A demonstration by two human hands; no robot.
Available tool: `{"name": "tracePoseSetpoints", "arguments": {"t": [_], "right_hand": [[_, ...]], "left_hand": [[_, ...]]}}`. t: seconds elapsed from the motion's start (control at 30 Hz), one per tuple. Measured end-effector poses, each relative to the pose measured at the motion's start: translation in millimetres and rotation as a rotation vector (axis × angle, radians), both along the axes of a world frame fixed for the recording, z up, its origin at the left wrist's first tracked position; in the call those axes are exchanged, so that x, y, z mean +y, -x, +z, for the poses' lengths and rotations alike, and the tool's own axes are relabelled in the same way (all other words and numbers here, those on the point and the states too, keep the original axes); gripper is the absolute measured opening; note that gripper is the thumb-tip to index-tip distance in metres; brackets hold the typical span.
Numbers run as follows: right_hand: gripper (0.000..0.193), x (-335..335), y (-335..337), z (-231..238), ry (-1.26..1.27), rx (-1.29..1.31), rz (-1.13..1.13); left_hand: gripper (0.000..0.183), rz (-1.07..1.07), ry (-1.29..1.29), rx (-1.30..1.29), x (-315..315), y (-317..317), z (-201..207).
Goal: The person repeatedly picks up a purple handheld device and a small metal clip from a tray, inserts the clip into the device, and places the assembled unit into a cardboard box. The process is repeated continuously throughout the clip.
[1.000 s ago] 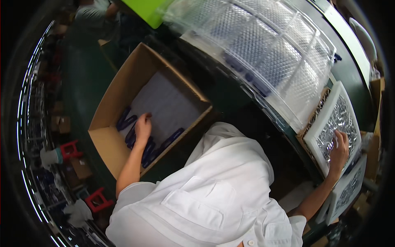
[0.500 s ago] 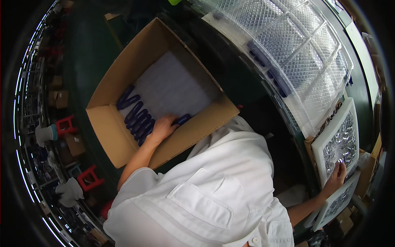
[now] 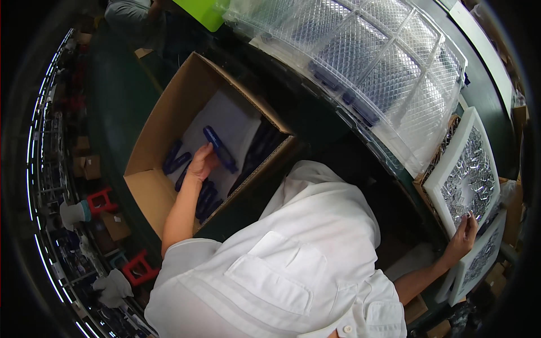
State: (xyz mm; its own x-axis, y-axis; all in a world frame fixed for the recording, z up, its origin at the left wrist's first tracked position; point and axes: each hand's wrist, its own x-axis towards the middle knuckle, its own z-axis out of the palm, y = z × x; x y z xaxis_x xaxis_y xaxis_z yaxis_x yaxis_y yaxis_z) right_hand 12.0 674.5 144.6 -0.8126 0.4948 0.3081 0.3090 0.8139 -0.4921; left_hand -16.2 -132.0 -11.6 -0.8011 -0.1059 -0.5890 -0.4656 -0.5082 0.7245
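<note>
My left hand reaches into an open cardboard box, its fingers closed on a long dark blue handle-shaped piece. The piece is tilted above the pale sheet lining the box. Several similar blue pieces lie beneath and beside the hand, and others are in shadow along the right wall. Far to the right, my right hand is over a white-framed tray full of shiny metal parts. Its thumb and fingers pinch a small shiny metal part.
A clear plastic quilted cover with blue pieces under it lies on the bench at upper right. Below the near tray is a second white-framed tray. Red stools stand at left. Another person is at the top, near a green panel.
My left hand has lifted away from the box's near side and now holds a blue piece tilted above the liner. My right hand stays at the metal parts. The whole view has shifted.
</note>
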Motion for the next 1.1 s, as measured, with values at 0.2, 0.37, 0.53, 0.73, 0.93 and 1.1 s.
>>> {"name": "tracePoseSetpoints", "arguments": {"t": [0.2,0.37,0.53,0.73,0.93,1.1], "right_hand": [[0.032,1,-7,-6,0.07,0.066,-0.035],[0.039,-5,-16,4,0.291,0.247,-0.054],[0.039,-26,-9,19,0.529,0.235,-0.067],[0.032,-29,-9,11,0.643,0.284,-0.06],[0.014,-69,4,22,1.04,0.405,0.06],[0.012,-91,7,30,1.116,0.443,0.118]], "left_hand": [[0.023,0.214,0.165,-0.289,-30,8,-57],[0.042,-0.215,1.456,-0.316,-6,26,-12],[0.053,-0.343,2.087,0.285,-34,49,-39],[0.057,-0.729,1.806,-0.003,-53,98,-47],[0.051,-0.383,1.454,0.154,-73,96,7],[0.053,-0.184,0.614,0.588,155,53,221]]}}
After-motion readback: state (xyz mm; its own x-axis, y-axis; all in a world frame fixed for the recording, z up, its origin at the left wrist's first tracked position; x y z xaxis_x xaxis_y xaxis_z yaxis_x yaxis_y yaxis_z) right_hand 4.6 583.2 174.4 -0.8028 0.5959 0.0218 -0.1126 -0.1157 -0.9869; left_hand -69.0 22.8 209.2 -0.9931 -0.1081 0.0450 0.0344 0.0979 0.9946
